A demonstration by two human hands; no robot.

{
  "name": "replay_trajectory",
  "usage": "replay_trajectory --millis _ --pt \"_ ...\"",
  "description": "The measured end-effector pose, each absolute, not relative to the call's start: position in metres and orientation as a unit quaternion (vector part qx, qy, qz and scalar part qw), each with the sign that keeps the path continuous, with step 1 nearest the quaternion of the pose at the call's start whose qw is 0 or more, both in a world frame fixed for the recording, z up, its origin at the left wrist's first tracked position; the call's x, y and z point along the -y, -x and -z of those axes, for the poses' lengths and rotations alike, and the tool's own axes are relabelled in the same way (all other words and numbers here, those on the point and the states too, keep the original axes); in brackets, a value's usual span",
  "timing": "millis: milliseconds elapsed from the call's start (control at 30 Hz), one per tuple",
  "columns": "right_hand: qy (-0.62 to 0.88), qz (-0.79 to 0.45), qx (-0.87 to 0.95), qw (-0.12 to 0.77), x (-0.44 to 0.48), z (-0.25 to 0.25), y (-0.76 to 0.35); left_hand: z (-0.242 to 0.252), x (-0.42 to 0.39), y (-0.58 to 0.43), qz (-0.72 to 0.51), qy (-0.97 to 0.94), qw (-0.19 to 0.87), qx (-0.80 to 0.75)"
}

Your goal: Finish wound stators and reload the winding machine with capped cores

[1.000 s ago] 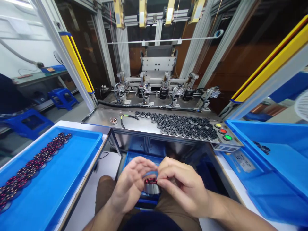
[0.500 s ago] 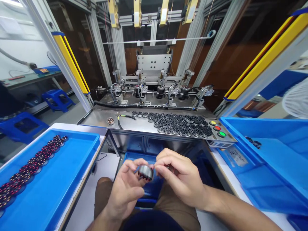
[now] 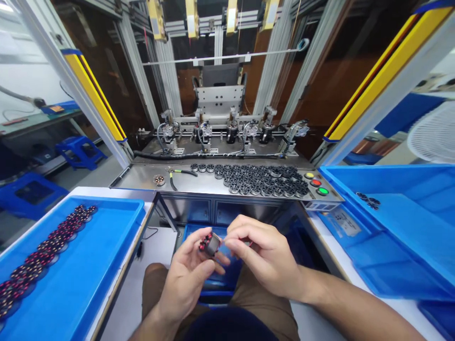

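Across the steel counter [image 3: 199, 184] sit rows of dark cores [image 3: 263, 181]. My left hand's [image 3: 187, 270] fingers are clamped on the wound ring [image 3: 212, 246], its coils [image 3: 204, 245] now turned from downward to leftward (still being handled, I judge); my right hand's [image 3: 262, 255] fingers pinch together just beside it, contents unclear.

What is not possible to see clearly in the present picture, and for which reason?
All in the head view:
Right hand: it hides whatever it may be pinching.
Metal ring in the left hand: its far side is turned away.
Left blue tray: the left and bottom edges cut off its near end.
Fan: cut off by the right edge.
Label: print too small and blurred.
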State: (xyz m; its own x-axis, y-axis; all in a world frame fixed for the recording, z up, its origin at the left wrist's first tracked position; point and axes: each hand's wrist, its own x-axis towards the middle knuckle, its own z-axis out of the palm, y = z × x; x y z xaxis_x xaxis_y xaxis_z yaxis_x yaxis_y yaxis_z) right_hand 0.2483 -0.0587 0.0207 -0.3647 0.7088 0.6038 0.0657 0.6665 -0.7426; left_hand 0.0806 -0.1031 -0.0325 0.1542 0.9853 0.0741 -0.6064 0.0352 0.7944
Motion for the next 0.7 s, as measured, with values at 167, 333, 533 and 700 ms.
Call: replay_trajectory --millis 167,333,533,700 --pt "0.226 -0.379 0.728 0.525 0.058 -0.02 -0.241 0.034 0.096 -0.07 -0.631 -0.362 0.654 -0.21" --pt "0.167 -0.389 0.747 0.512 0.053 -0.019 -0.243 0.036 0.085 -0.07 -0.376 -0.358 0.841 -0.153" --pt "0.206 -0.337 0.756 0.522 0.054 -0.019 -0.249 0.036 0.094 -0.077 -0.506 -0.381 0.741 -0.222" --pt "0.256 -0.342 0.73 0.534 0.055 -0.019 -0.244 0.033 0.093 -0.076 -0.646 -0.372 0.625 -0.231"
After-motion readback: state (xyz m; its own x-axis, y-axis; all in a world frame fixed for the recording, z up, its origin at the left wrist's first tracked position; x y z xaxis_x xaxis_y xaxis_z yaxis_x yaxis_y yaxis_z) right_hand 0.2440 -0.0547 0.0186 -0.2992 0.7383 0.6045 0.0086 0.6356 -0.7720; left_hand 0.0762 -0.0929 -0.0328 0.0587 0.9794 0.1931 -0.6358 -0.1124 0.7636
